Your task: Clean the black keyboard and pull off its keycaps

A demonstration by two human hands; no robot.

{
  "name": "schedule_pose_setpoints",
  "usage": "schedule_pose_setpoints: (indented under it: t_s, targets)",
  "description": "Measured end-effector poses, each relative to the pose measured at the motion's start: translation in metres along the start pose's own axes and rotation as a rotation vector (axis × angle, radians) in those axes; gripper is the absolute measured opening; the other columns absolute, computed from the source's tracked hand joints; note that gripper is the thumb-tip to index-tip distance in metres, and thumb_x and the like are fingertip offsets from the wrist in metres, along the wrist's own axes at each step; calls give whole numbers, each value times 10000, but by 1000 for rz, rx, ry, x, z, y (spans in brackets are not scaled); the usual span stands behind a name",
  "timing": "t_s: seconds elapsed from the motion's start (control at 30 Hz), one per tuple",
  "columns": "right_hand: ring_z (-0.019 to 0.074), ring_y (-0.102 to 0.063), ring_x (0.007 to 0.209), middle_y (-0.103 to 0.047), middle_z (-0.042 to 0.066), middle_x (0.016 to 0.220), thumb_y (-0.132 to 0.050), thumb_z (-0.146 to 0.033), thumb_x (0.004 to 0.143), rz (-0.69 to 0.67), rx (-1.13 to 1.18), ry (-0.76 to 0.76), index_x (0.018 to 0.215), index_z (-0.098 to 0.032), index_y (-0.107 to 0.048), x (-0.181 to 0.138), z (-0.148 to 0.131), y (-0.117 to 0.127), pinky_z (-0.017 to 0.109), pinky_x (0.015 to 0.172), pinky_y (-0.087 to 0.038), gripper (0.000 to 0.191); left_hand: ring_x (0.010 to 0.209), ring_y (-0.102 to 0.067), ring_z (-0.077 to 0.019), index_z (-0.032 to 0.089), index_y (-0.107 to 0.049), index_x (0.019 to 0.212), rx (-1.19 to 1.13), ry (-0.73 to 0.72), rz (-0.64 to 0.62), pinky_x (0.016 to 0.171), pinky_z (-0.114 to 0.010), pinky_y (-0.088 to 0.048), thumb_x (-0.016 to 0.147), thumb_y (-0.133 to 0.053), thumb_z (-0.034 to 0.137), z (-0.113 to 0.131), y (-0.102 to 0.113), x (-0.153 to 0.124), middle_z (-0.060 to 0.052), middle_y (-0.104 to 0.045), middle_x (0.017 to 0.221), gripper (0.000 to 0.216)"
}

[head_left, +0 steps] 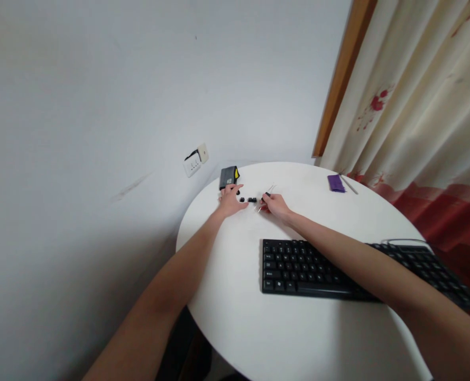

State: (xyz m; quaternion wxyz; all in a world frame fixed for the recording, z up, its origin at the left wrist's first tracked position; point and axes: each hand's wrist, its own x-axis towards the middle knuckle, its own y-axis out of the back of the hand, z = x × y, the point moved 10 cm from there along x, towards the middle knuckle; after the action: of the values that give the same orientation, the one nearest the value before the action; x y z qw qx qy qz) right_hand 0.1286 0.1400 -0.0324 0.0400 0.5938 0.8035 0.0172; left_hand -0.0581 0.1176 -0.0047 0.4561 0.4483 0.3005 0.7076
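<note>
Beyond black plastic keyboard (298,266): right hand (276,203) grips black-handled wire tool (266,196); left hand (230,202) spread beside small black pieces (252,200).

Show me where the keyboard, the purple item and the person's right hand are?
Keyboard (312,277), head view: on keys just above the space bar.
Purple item (336,183), head view: middle of its purple surface.
Right hand (275,203), head view: back of the hand.
</note>
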Motion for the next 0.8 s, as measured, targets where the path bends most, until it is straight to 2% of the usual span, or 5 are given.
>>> schedule_pose_setpoints:
  t_s: [0.3,0.8]
  targets:
    - [101,-585,547,-679,63,696,-515,-299,949,-55,-30,24,684,-130,-624,0,-2,-6,181,452,-392,332,1253,-409,-317,330,-465,1398,-23,3,-73,1041,-431,-350,648,-769,425,-3,-1,0,-64,-424,1384,815]
    - [103,-547,543,-659,54,660,-494,-287,969,-75,-77,10,692,-136,-635,3,2,-6,191,490,-392,346,1240,-409,-327,310,-480,1394,-62,-3,-83,1039,-431,-326,645,-771,419,-2,-1,0,-77,-434,1374,811]
